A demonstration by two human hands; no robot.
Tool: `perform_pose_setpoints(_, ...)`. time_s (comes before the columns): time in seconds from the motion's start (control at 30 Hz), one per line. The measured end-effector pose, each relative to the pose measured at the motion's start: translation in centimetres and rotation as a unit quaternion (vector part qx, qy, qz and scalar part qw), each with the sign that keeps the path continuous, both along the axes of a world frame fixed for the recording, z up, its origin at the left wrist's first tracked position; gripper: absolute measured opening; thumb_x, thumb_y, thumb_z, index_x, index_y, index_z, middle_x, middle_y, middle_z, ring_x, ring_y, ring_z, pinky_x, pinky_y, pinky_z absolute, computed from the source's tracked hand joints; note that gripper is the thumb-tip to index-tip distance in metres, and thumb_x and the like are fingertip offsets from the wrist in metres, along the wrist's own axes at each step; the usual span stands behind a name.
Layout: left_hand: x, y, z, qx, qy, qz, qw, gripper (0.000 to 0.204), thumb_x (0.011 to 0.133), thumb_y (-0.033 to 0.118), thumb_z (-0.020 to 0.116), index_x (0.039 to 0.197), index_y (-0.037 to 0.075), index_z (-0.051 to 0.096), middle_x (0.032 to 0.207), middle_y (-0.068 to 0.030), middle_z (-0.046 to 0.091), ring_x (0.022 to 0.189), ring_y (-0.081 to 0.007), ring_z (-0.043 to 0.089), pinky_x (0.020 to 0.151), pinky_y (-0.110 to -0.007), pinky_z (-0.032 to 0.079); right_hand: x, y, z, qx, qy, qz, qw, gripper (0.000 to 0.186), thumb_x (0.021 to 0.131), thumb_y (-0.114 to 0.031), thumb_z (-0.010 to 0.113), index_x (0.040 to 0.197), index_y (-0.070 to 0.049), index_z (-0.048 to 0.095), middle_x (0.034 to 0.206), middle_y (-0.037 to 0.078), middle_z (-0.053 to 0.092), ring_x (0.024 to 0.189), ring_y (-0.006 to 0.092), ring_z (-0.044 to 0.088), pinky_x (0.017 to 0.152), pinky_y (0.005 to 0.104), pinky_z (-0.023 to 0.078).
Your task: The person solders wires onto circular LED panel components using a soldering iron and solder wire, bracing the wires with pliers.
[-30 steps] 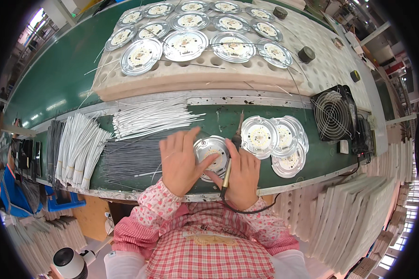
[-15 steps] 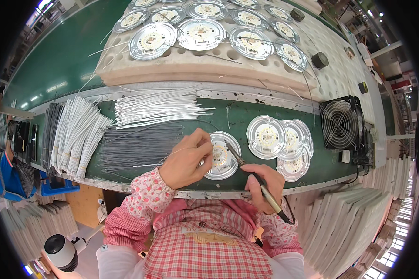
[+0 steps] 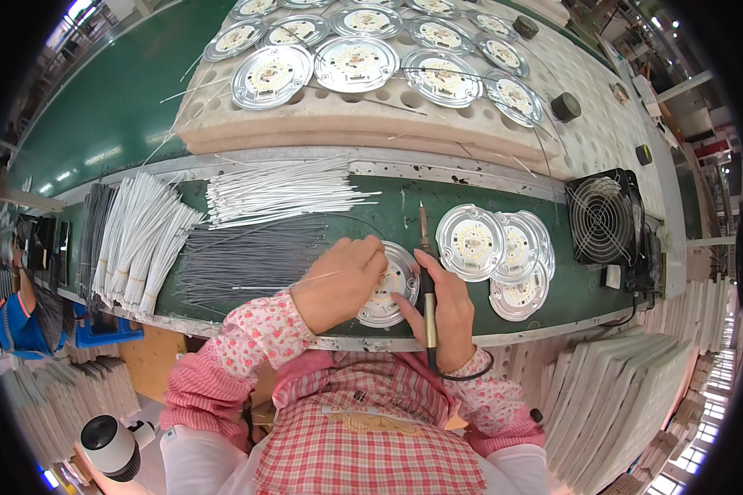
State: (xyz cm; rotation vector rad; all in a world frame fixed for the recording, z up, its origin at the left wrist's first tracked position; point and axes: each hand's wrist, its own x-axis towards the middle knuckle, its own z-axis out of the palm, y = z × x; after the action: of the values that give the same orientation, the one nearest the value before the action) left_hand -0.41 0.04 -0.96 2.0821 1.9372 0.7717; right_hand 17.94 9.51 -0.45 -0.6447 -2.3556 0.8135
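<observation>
Clasped in the right hand (image 3: pixel 452 312) is the iron (image 3: pixel 430 322); the left hand (image 3: pixel 338 285) bunches its fingers, around what I cannot tell. On the green surface (image 3: pixel 571 290), grey wires (image 3: pixel 248 262) lie toward the left edge, the fan (image 3: pixel 600 210) stands by the right edge, and one disc (image 3: pixel 397 279) sits beneath the hands near the front edge.

Silver disc (image 3: pixel 395 278), white wires (image 3: pixel 276 195), grey wires (image 3: pixel 248 262), green bench (image 3: pixel 576 290), red-and-white checked apron (image 3: pixel 363 462), cuffs (image 3: pixel 260 332) perhaps strawberry-printed

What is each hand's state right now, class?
Left hand: curled over the silver disc; whether it pinches anything cannot be told.
Right hand: holding the soldering iron.
</observation>
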Motion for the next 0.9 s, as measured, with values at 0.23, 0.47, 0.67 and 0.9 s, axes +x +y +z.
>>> perform_pose_setpoints(0.23,-1.5,1.0,0.2,-0.043,-0.053,0.023,0.997,0.018,0.086,0.009,0.067,0.096,0.004,0.053,0.099,-0.0116,0.055,0.084,-0.0331,0.060,0.073,-0.042,0.048,-1.9,2.7,1.8,-0.020,-0.058,0.053,0.997,0.062,0.079,-0.014,0.080,0.135,-0.010,0.052,0.097,0.013,0.064,0.089,0.0324,0.062,0.076,0.0405,0.051)
perform_pose_setpoints(0.47,-2.8,0.4,0.3,-0.067,-0.152,0.014,0.986,0.015,0.087,0.010,0.069,0.098,0.005,0.060,0.106,-0.0098,0.058,0.085,-0.0326,0.062,0.076,-0.039,0.051,-1.1,6.0,3.3,-0.070,-0.063,0.130,0.987,0.049,0.086,-0.012,0.075,0.131,-0.012,0.056,0.097,0.014,0.069,0.086,0.0325,0.069,0.072,0.0374,0.055)
perform_pose_setpoints(0.67,-1.8,0.8,0.4,-0.057,-0.114,0.032,0.991,0.017,0.085,0.011,0.071,0.096,0.005,0.061,0.105,-0.0088,0.059,0.091,-0.0315,0.060,0.080,-0.041,0.048,-0.4,4.9,0.6,-0.023,-0.044,0.149,0.988,0.059,0.081,-0.007,0.077,0.135,-0.008,0.053,0.106,0.015,0.066,0.090,0.0334,0.065,0.076,0.0403,0.053)
perform_pose_setpoints(0.9,-1.7,-0.2,0.1,0.037,-0.117,0.032,0.992,0.018,0.085,0.010,0.071,0.096,0.004,0.059,0.104,-0.0093,0.059,0.090,-0.0314,0.059,0.078,-0.040,0.047,-0.2,4.2,0.0,0.017,-0.046,0.138,0.989,0.060,0.081,-0.006,0.077,0.136,-0.007,0.053,0.106,0.017,0.065,0.091,0.0335,0.065,0.076,0.0410,0.054)
